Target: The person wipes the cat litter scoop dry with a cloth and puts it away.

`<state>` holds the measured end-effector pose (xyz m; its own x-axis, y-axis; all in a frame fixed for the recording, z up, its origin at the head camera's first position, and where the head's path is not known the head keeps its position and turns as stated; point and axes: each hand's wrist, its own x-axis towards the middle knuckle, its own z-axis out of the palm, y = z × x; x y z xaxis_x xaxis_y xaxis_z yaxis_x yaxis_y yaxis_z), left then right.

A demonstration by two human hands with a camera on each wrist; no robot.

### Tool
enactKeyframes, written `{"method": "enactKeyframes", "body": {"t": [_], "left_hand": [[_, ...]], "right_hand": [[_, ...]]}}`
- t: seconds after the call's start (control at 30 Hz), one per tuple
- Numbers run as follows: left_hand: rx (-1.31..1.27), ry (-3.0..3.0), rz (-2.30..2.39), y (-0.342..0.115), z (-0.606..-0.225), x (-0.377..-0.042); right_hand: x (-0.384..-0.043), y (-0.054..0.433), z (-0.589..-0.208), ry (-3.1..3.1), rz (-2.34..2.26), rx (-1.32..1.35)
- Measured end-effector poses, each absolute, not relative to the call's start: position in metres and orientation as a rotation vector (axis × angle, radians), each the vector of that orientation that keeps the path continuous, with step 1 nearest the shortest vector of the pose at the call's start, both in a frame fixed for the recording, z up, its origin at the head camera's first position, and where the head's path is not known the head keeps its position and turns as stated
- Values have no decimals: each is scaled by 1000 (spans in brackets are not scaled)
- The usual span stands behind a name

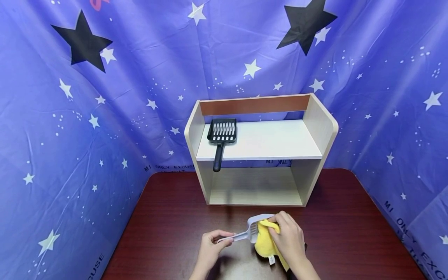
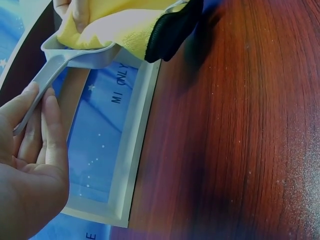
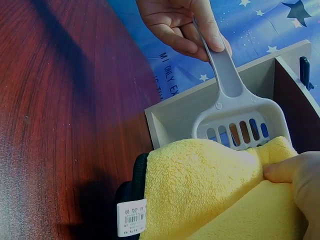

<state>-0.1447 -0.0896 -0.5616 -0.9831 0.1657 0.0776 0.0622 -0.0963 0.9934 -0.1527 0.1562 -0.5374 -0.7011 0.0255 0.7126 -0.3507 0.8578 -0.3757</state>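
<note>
My left hand (image 1: 211, 249) pinches the handle of a light grey slotted litter scoop (image 1: 239, 236) between thumb and fingers, above the table. A yellow fluffy cloth (image 1: 265, 244) with a dark edge and a white label (image 3: 132, 218) is in my right hand (image 1: 289, 235). The right thumb presses the cloth against the scoop's far end, and the cloth covers part of the slotted head (image 3: 235, 125) in the right wrist view. Beneath the cloth, the rest of the scoop's head is hidden.
A two-tier wooden shelf (image 1: 321, 128) stands at the back of the dark red table (image 1: 168, 221). On its white upper board lies a black slotted scoop (image 1: 222, 136), its handle hanging over the front edge. A blue star-patterned curtain (image 1: 140, 77) encloses the table.
</note>
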Motion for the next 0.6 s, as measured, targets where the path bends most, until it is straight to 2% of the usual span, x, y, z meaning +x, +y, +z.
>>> {"method": "enactKeyframes", "body": {"t": [0.6], "left_hand": [[332,2061,2290,-102,-564,-148]], "right_hand": [[-154,160,-537,-2255,696,204]]}}
